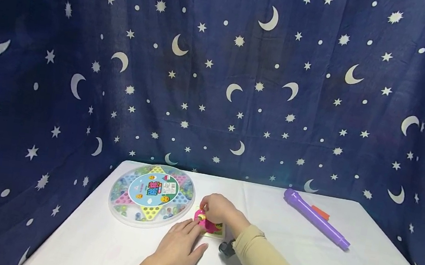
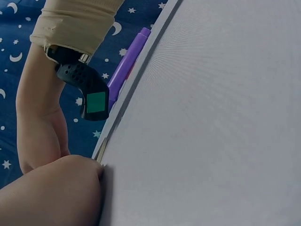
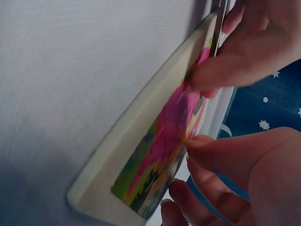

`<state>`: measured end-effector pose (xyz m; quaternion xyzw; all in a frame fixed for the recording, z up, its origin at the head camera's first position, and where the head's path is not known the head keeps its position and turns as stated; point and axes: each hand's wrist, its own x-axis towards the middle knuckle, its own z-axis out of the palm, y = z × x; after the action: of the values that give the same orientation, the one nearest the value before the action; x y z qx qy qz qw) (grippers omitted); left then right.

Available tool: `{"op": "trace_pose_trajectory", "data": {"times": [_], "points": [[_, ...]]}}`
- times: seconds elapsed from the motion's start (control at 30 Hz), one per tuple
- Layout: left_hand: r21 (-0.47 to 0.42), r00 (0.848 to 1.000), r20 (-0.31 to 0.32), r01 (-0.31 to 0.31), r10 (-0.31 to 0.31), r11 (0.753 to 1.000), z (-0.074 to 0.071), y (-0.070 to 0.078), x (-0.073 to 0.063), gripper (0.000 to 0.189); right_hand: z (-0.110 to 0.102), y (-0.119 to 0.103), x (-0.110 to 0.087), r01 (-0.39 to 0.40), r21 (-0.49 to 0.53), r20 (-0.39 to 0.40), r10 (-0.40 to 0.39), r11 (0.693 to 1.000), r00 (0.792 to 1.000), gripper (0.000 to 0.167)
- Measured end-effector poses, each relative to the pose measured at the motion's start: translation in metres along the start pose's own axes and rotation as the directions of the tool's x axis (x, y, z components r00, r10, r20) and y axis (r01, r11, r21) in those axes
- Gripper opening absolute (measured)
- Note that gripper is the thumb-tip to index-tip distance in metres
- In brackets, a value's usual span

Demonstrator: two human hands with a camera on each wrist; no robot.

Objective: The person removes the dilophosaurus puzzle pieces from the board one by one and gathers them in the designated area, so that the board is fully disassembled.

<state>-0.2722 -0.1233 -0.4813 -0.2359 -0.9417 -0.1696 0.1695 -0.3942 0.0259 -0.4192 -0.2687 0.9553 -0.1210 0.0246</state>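
A small puzzle board (image 1: 217, 235) with a pale raised frame lies on the table, carrying a bright pink cartoon figure on green. In the right wrist view the board (image 3: 110, 174) is seen edge-on, its picture slightly blurred. My left hand (image 1: 180, 247) rests beside it, fingers extended, a fingertip pressing on the pink part. From the right, my right hand (image 1: 219, 209) reaches over the board's far side. Its thumb and forefinger (image 3: 200, 146) pinch a puzzle piece at the picture, mostly hidden by the fingers.
A round marble-game box (image 1: 117, 215) with a clear lid lies left of the board. At the right are a purple tube-shaped stick (image 1: 316, 218) and an orange piece (image 1: 320, 212). A black wrist camera (image 1: 227, 248) hangs under the right wrist. A starry curtain (image 1: 221, 62) surrounds the white table (image 1: 100, 252).
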Motion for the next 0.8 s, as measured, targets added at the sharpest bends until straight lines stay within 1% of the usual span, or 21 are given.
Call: {"op": "trace_pose_trajectory", "data": {"times": [0.1, 0.2, 0.33, 0.5, 0.7, 0.8], "points": [[0.026, 1.0, 0.005, 0.005, -0.005, 1.0, 0.001, 0.0, -0.001, 0.055, 0.002, 0.001, 0.002, 0.004, 0.041, 0.014, -0.005, 0.999, 1.0, 0.021], [0.034, 0.999, 0.034, 0.024, -0.025, 0.999, 0.002, 0.0, -0.001, 0.062, 0.003, 0.003, 0.002, -0.001, 0.115, 0.037, -0.003, 0.993, 0.999, 0.02], [0.028, 0.997, 0.067, 0.034, -0.035, 0.999, 0.002, 0.002, 0.0, 0.064, 0.003, 0.008, 0.002, -0.015, 0.195, 0.054, 0.004, 0.981, 0.999, 0.021], [0.028, 0.998, 0.054, 0.02, -0.022, 0.999, 0.002, 0.002, 0.001, 0.064, 0.001, 0.011, 0.002, -0.02, 0.226, 0.028, 0.014, 0.974, 1.0, 0.024], [0.034, 0.996, 0.076, 0.034, -0.036, 0.999, -0.002, 0.001, 0.001, 0.065, 0.001, 0.011, 0.003, 0.009, 0.242, -0.017, -0.006, 0.97, 1.0, 0.029], [0.03, 0.996, 0.077, 0.031, -0.033, 0.999, -0.001, 0.0, 0.001, 0.065, 0.001, 0.011, 0.002, 0.012, 0.255, -0.021, -0.006, 0.967, 1.0, 0.031]]}}
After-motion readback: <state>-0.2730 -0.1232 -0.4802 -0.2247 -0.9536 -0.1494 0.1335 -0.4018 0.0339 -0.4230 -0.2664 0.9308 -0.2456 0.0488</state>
